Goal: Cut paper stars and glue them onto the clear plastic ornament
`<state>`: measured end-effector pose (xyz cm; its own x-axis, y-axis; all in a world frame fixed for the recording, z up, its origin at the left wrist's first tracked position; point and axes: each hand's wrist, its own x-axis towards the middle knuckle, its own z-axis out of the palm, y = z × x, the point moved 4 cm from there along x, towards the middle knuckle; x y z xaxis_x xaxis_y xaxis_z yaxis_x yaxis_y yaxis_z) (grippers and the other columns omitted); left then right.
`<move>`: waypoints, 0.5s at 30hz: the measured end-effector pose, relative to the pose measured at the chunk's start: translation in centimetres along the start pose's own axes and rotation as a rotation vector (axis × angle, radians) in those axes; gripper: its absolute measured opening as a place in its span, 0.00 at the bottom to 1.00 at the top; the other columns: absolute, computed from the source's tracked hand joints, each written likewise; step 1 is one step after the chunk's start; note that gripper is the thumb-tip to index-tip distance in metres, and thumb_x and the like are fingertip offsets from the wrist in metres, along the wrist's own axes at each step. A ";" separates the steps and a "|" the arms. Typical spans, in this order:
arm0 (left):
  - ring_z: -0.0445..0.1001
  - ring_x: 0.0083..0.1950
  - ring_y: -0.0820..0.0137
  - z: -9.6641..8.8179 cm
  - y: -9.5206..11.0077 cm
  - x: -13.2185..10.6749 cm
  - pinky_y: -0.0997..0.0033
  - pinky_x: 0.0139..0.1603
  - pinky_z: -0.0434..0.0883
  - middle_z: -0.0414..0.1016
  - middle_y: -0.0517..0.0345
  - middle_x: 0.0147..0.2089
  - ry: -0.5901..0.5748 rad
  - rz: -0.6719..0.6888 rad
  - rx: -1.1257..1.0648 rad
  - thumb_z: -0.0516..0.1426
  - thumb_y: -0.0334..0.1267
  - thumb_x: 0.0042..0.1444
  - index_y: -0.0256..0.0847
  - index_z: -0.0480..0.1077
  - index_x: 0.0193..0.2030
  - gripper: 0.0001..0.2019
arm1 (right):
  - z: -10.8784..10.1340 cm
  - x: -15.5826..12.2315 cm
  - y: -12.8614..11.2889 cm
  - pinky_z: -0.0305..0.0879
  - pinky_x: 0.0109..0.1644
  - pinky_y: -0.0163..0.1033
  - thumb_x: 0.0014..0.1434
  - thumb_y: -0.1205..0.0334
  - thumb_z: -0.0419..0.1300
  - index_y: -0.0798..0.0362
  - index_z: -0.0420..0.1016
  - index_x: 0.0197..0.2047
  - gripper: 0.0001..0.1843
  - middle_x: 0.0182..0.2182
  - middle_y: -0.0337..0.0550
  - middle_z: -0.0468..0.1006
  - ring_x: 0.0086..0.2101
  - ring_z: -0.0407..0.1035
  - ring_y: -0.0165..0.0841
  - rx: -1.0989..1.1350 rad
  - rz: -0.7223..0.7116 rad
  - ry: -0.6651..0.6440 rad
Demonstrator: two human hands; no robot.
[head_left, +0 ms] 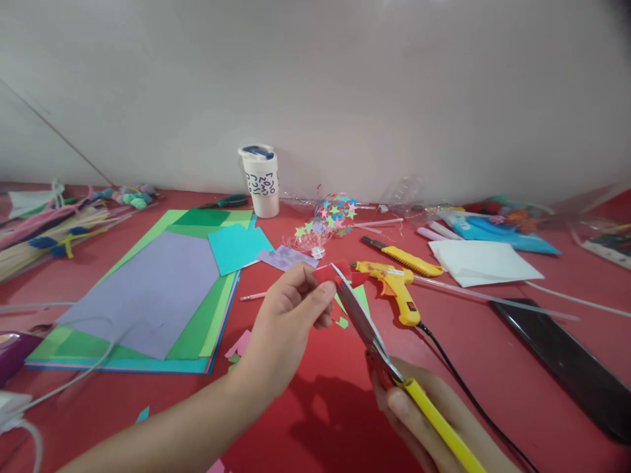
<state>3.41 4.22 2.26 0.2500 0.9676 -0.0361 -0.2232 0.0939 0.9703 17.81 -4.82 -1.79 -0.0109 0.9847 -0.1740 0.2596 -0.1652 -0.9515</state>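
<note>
My left hand [290,315] pinches a small red paper piece [329,272] between thumb and fingers above the red table [493,355]. Gripped in my right hand [419,410], low at the front, is a pair of yellow-handled scissors [374,335]. Their blades point up and left and meet the red paper. Just behind the paper lies a yellow glue gun [394,286], its black cord [468,394] running toward the front right.
Stacked coloured paper sheets [158,289] lie at left, pipe cleaners [54,226] at far left. A white cup [261,180] stands by the wall. A yellow utility knife [404,257], white paper [480,261], star decorations [330,220] and a black phone [562,358] lie to the right.
</note>
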 end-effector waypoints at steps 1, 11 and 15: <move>0.63 0.24 0.82 0.0 0.0 0.0 0.80 0.28 0.62 0.64 0.68 0.21 0.001 0.001 0.001 0.54 0.34 0.57 0.40 0.60 0.25 0.11 | 0.0 -0.1 0.0 0.45 0.12 0.31 0.53 0.30 0.51 0.50 0.59 0.22 0.30 0.17 0.32 0.59 0.14 0.48 0.23 0.005 0.011 -0.002; 0.64 0.24 0.82 0.1 0.1 -0.1 0.81 0.28 0.63 0.65 0.68 0.22 0.003 -0.018 -0.028 0.55 0.34 0.57 0.40 0.61 0.26 0.09 | -0.6 1.0 -1.1 0.58 0.20 0.37 0.47 0.29 0.55 0.49 0.62 0.18 0.30 0.16 0.38 0.63 0.19 0.59 0.33 -0.006 0.007 -0.055; 0.64 0.23 0.81 0.0 0.1 -0.1 0.81 0.27 0.62 0.66 0.68 0.22 0.001 -0.025 -0.042 0.55 0.34 0.56 0.40 0.61 0.25 0.09 | -0.7 0.7 -1.0 0.50 0.17 0.34 0.52 0.31 0.52 0.49 0.59 0.20 0.29 0.14 0.33 0.59 0.16 0.53 0.28 -0.050 0.009 -0.068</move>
<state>3.41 4.16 2.37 0.2547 0.9651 -0.0602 -0.2565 0.1275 0.9581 18.25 -3.90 -0.82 -0.0735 0.9769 -0.2008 0.3082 -0.1692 -0.9362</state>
